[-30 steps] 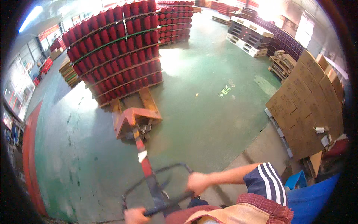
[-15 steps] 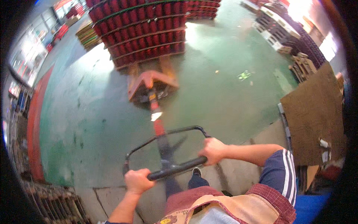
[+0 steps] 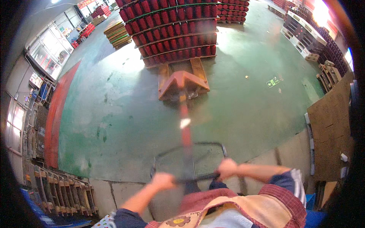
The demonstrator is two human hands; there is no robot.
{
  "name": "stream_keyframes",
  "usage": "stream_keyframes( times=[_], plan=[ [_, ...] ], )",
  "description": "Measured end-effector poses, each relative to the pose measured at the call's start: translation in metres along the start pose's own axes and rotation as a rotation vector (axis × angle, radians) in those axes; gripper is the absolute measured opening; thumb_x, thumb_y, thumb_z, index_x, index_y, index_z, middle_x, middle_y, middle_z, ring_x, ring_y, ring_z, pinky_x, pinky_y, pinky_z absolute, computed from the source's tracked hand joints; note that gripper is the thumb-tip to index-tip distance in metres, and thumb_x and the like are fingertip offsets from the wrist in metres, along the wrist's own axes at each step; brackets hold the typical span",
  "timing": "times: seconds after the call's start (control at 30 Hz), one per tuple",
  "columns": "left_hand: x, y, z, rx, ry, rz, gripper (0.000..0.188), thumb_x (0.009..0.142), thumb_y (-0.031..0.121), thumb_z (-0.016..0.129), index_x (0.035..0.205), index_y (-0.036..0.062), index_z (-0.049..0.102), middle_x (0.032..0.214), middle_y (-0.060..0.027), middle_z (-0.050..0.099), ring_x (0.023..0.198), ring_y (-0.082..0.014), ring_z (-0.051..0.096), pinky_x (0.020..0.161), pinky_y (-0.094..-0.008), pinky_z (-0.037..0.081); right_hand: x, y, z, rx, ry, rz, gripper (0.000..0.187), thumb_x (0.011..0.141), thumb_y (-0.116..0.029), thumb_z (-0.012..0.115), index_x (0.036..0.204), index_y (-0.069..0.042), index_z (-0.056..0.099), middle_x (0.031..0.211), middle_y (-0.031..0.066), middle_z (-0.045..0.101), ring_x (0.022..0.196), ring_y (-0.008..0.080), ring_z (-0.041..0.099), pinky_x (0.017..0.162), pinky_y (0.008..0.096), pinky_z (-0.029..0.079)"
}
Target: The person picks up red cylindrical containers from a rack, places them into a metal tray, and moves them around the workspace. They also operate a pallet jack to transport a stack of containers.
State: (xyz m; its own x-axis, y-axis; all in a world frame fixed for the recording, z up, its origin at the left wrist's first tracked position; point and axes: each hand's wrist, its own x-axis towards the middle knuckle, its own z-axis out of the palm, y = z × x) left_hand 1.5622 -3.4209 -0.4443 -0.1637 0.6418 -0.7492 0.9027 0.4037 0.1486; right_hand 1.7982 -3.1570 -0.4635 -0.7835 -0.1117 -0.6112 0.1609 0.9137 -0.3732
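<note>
My left hand (image 3: 163, 181) and my right hand (image 3: 227, 168) are both closed round the looped black handle (image 3: 207, 143) of a pallet jack, one at each end of its near bar. From the handle a red shaft (image 3: 186, 137) runs forward to the orange-red body (image 3: 181, 80) of the jack. Beyond it rises a load of red cylinders (image 3: 171, 38), stacked in layers with thin boards between them. Motion blurs my hands and the handle slightly.
Wooden pallets (image 3: 66, 192) stand at the lower left, near a red floor strip (image 3: 53, 129). On the right are a large brown board (image 3: 330, 133) and stacked pallets (image 3: 330, 76). Another red stack (image 3: 232, 11) stands farther back, and flat boards (image 3: 117, 34) lie piled left of the load.
The load, jack and surroundings have shifted right in the view. The handle now appears lower and closer to my body. Both hands have stayed on it.
</note>
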Motion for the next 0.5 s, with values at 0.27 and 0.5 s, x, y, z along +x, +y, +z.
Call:
stream_keyframes(
  times=[0.27,0.5],
  plan=[
    [-0.044,-0.03,-0.241,0.186,0.7,-0.045,0.037,0.066,0.05,0.071,0.076,0.0137,0.07,0.074,-0.0102,0.069,0.074,-0.0316,0.068,0.066,-0.0447,0.054,-0.033,0.026,-0.255,-0.153,0.368,0.064,0.042,0.07,-0.05,0.071,0.082,-0.011,0.073,0.074,0.015,0.068,0.071,0.0353,0.066,0.067,0.0476,0.054],
    [0.02,0.005,0.114,-0.085,0.473,-0.046,0.028,0.06,0.046,0.074,0.074,0.0216,0.069,0.062,-0.0062,0.065,0.062,-0.0296,0.066,0.059,-0.0421,0.049,0.027,-0.008,0.085,-0.056,-0.006,-0.128,0.037,0.074,-0.05,0.068,0.09,-0.017,0.07,0.071,0.0083,0.068,0.071,0.0276,0.066,0.078,0.0432,0.045]
  ],
)
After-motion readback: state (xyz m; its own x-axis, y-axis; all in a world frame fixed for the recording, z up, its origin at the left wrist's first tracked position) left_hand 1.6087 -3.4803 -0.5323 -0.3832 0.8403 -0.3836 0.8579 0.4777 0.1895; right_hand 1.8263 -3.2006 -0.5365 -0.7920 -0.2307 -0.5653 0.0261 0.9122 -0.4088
